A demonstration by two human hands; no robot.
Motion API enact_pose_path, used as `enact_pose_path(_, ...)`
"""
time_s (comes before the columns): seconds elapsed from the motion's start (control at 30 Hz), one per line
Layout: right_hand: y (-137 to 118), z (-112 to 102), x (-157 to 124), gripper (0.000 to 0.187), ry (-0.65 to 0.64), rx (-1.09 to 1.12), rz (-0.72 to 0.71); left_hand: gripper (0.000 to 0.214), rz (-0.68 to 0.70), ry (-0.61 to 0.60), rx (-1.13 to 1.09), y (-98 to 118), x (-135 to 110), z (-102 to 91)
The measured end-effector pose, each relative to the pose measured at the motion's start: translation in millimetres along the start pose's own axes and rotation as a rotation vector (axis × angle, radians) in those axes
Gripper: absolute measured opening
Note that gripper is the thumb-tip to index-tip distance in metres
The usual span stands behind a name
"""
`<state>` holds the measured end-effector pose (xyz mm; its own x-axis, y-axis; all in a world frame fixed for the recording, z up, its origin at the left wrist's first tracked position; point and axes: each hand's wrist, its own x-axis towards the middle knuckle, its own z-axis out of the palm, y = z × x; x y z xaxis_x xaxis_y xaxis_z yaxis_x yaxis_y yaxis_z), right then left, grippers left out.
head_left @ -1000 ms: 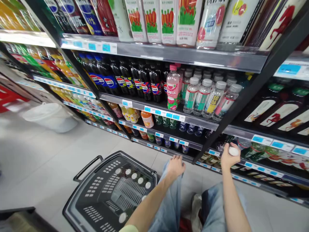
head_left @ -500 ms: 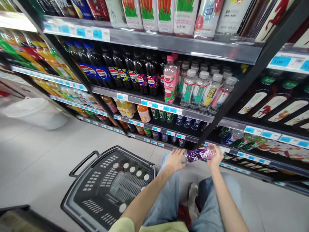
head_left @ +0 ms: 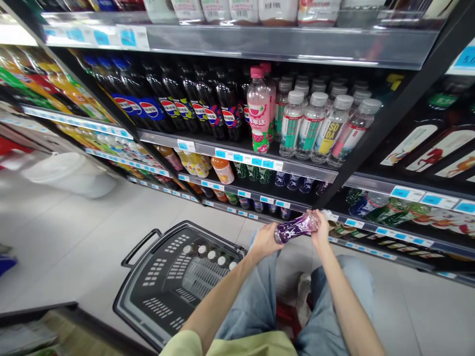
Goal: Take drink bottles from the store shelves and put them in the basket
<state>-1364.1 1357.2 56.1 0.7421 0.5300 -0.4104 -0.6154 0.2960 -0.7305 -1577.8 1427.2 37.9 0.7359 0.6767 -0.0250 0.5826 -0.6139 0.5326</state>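
A drink bottle with a purple label lies nearly level between my hands, above my knees and in front of the lowest shelves. Closed around its base end is my left hand. My right hand grips the neck end, where a pale cap sticks out past the fingers. To the left, on the floor, stands a dark grey shopping basket with several white-capped bottles standing along its far side.
Shelves of drinks rise in front: dark cola bottles, a pink bottle and clear soda bottles. A white tub sits on the floor at left. A dark-edged bin occupies the lower left corner.
The bottle has tilted, its cap end now higher, and both hands have shifted slightly left with it. My view has moved, so the basket appears farther right.
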Motion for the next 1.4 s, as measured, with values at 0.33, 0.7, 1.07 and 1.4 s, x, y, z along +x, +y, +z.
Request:
enact_pose_path(0.33, -3, 8, -3, 0.037, -0.23, 0.055, -0.035, 0.061, 0.019, -0.032, -0.027, -7, -1, -8.1)
enact_pose_path(0.7, 5, 7, 10, 0.036, 0.014, 0.057, -0.062, 0.064, -0.007, 0.021, -0.028, -2, 3, 1.1)
enact_pose_path(1.07, -11, 4, 1, 0.035, -0.28, -0.036, -0.019, 0.061, 0.103, -0.084, -0.001, -9, 5, 0.2)
enact_pose_path(1.4, -11, 7, 7, 0.036, -0.072, 0.011, -0.088, 0.071, -0.026, -0.037, -0.071, 14, 9, 13.7)
